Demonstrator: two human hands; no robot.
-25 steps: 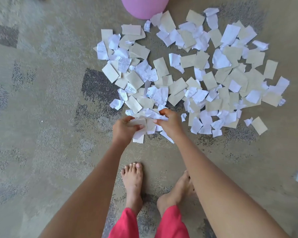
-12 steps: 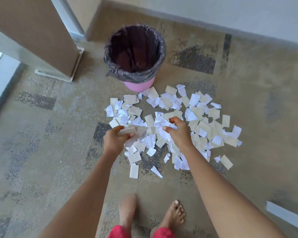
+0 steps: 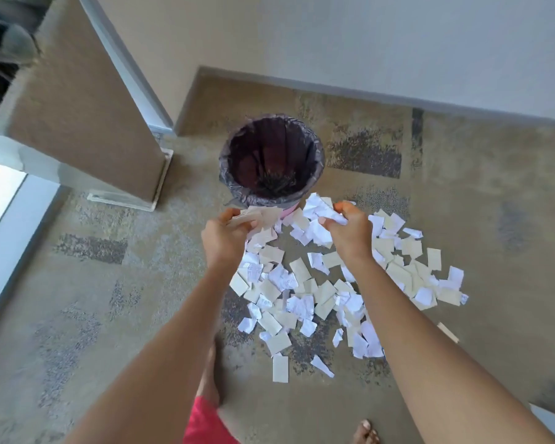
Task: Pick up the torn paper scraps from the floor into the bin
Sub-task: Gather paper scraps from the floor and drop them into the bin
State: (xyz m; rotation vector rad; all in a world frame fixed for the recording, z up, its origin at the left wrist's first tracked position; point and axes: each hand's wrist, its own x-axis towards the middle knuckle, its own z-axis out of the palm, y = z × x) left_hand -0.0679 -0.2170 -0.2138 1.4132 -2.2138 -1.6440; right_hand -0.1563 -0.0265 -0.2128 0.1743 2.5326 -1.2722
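A pink bin (image 3: 271, 157) lined with a dark plastic bag stands on the carpet ahead of me, its mouth open. My left hand (image 3: 226, 237) is closed on a bunch of beige paper scraps just before the bin's near rim. My right hand (image 3: 350, 232) grips a wad of white scraps to the right of the rim. Both hands are raised above the floor. A wide scatter of white and beige torn scraps (image 3: 302, 299) lies on the carpet below and between my arms, stretching out to the right.
A beige partition panel (image 3: 87, 123) on a white base stands left of the bin. A wall with a skirting (image 3: 366, 94) runs behind it. My bare feet (image 3: 367, 432) are at the bottom edge, and a stray scrap (image 3: 447, 331) lies at the right.
Both hands have lifted from the pile with their scraps and moved forward up to the bin's near rim. My view has risen, so the bin and wall show more fully.
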